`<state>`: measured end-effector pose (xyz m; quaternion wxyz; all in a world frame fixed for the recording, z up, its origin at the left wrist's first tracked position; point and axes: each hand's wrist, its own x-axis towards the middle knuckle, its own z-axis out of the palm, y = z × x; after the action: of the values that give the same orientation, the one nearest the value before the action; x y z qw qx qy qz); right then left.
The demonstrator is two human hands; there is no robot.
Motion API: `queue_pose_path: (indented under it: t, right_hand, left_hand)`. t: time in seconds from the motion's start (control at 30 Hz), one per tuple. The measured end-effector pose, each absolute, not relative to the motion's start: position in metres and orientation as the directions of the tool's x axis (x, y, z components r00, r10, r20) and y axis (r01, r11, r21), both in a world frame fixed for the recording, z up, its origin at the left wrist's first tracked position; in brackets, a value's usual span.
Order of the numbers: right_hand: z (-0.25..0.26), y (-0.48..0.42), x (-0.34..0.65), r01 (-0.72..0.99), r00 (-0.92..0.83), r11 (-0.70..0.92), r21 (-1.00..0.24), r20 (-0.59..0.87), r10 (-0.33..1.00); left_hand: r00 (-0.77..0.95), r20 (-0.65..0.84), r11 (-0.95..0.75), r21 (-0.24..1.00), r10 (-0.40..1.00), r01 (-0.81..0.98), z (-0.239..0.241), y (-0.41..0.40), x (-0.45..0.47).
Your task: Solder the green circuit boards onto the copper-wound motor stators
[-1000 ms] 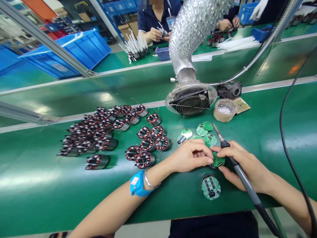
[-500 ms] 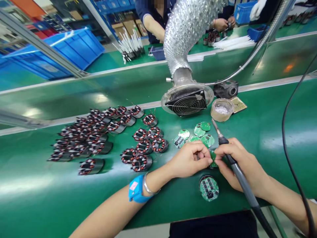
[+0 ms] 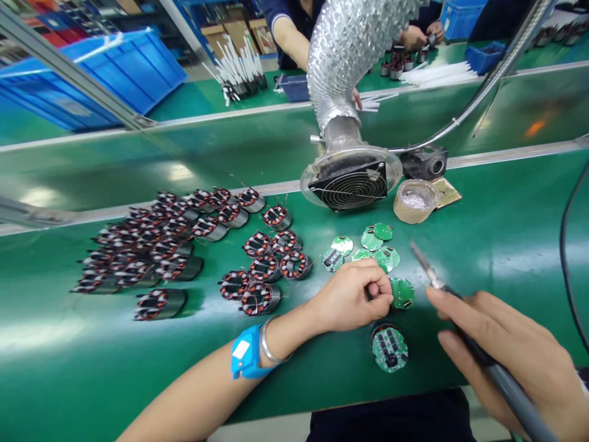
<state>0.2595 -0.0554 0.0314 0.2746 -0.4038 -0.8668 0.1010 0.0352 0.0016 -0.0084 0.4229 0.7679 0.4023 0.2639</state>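
Soldering looks barely started: left hand (image 3: pixel 352 298) pinches a round green board (image 3: pixel 403 292) beside the fan (image 3: pixel 350 184), right hand (image 3: pixel 501 353) grips the iron (image 3: pixel 464 334) lifted clear; coils (image 3: pixel 184 245) left of the fan wait unboarded.

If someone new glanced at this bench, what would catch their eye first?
Probably the silver duct ending in a fan at the centre back. Next, the crowd of copper-wound stators on the left, then the right hand gripping a soldering iron beside the left hand.
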Motion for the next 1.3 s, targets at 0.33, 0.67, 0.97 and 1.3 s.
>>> queue_pose_path:
  t: [0.33, 0.67, 0.97, 1.3]
  right_hand:
    - [0.026, -0.080, 0.241, 0.654, -0.520, 0.710, -0.261, 0.526, 0.673]
    - [0.033, -0.081, 0.232, 0.690, -0.565, 0.694, -0.204, 0.448, 0.694]
    - [0.032, -0.082, 0.230, 0.695, -0.589, 0.704, -0.150, 0.443, 0.676]
    - [0.034, -0.081, 0.243, 0.679, -0.528, 0.703, -0.213, 0.524, 0.669]
  left_hand:
    - [0.534, 0.143, -0.405, 0.814, 0.834, 0.415, -0.009, 0.000, 0.037]
    - [0.541, 0.168, -0.437, 0.796, 0.824, 0.419, -0.009, 0.001, 0.036]
    - [0.528, 0.160, -0.428, 0.791, 0.834, 0.437, -0.010, -0.001, 0.038]
    - [0.525, 0.168, -0.434, 0.787, 0.834, 0.439, -0.008, 0.000, 0.038]
